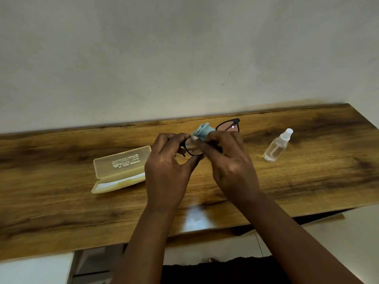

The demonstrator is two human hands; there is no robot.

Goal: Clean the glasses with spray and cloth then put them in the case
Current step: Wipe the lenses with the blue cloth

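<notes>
Black-framed glasses (228, 126) sit pinched in our left hand (167, 162). Our right hand (230, 160) pinches the pale blue cloth (203, 130) onto one lens. The translucent yellow case (121, 169) lies open on the wooden worktop (61, 201).

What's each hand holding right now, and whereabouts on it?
The left hand pinches the glasses by the frame rim around one lens. The right hand grips the bunched blue cloth by its lower part, against that lens.

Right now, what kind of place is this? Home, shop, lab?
Most likely a home room, though that is a guess. A wood-grain table stands against a plain pale wall, bearing only an open glasses case and a small spray bottle. No shop fittings or lab gear are in view.
</notes>
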